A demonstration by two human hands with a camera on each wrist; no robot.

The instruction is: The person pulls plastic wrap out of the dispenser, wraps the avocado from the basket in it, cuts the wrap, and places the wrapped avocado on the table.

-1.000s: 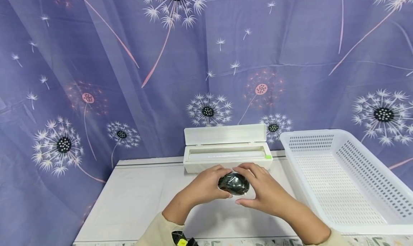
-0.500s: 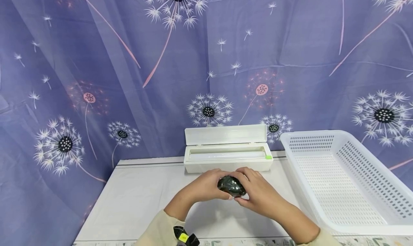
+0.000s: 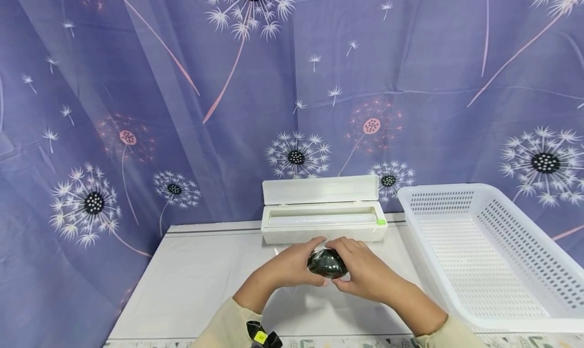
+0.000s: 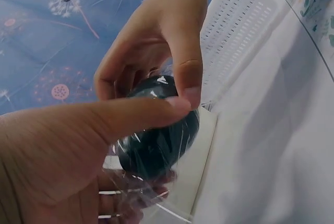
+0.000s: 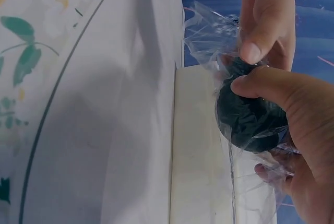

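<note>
A dark green, shiny, rounded thing (image 3: 327,264) is wrapped in loose clear plastic film (image 5: 206,28), held up over the table between both hands. My left hand (image 3: 292,264) grips it from the left, thumb (image 4: 146,114) lying across it and fingers beneath. From the other side my right hand (image 3: 367,269) holds it with thumb and curled fingers. In the right wrist view, film sticks out past the thing and hangs below it near the fingers. The exact kind of the green thing cannot be told through the film.
Behind the hands stands a long white box (image 3: 324,234) with its lid (image 3: 319,190) raised and a roll of film (image 3: 321,219) inside. A white perforated basket (image 3: 483,267) sits at the right of the white-covered table (image 3: 191,282). A purple dandelion-print curtain (image 3: 237,150) hangs behind.
My right hand has closed in from slightly apart to grip the wrapped green thing. The left hand's fingers have lifted a little at the top. Box and basket stay put.
</note>
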